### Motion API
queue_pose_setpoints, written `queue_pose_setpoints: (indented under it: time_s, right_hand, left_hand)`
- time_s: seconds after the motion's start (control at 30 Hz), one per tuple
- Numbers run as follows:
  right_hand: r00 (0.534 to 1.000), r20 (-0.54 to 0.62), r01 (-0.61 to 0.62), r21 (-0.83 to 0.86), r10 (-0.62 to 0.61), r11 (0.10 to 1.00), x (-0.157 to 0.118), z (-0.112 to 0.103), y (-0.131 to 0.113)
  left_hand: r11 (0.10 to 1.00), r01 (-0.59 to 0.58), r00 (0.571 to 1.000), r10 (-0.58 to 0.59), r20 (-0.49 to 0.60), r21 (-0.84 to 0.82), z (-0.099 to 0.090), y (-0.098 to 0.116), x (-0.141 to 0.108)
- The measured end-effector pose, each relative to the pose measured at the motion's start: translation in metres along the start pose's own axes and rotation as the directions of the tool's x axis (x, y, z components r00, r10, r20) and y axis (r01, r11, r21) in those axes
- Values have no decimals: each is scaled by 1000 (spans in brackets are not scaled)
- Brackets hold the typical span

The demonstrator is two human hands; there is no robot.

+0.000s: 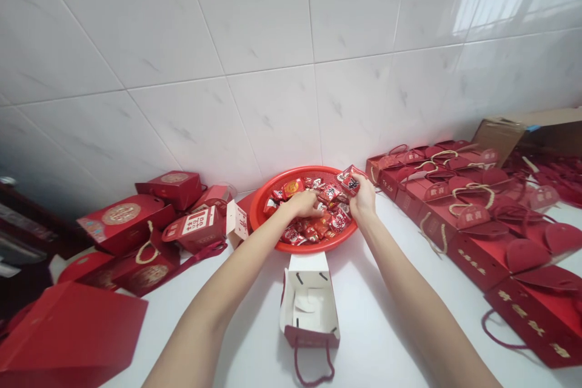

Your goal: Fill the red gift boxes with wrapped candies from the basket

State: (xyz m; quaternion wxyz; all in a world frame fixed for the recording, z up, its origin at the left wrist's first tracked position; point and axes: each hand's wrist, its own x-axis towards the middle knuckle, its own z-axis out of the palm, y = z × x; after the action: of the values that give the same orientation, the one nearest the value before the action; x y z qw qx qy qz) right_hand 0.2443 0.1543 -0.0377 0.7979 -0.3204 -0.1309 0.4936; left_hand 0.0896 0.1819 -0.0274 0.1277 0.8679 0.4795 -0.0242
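Observation:
A red plastic basket (261, 239) holds a heap of wrapped candies (321, 227), mostly red with some white and gold. My left hand (305, 203) is down among them, its fingers curled; whatever may be between the fingertips is hidden. Over the basket's right rim, my right hand (364, 197) is closed on red-and-white wrapped candies (350, 180), lifted above the heap. In front of the basket, between my forearms, stands an open gift box (313, 336) with a white inside. Its back flap is raised against the basket, and its dark red cord handle lies toward me.
Rows of closed red gift boxes (477, 260) with cord handles stand on the right. Several more red boxes (131, 221) crowd the left, with a large one (77, 333) nearest me. A cardboard carton (500, 133) sits at the back right. Behind the white table (364, 339) rises a tiled wall (273, 115).

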Motion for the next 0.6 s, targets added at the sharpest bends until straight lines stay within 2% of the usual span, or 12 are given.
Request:
queue_pose_setpoints:
  time_s: [0.2, 0.37, 0.47, 0.6]
  right_hand:
    - [1000, 10, 13, 0, -13, 1000, 1, 0, 1]
    - [1000, 2, 9, 6, -9, 1000, 1, -1, 3]
    - [1000, 16, 16, -6, -16, 1000, 1, -1, 3]
    - [1000, 26, 17, -20, -16, 1000, 1, -2, 3]
  left_hand:
    - [983, 139, 984, -151, 96, 123, -10, -3, -11]
    - [979, 174, 984, -176, 15, 108, -21, -7, -5]
    - [991, 126, 989, -122, -84, 40, -21, -8, 6]
    - [995, -11, 984, -7, -179, -100, -7, -8, 28]
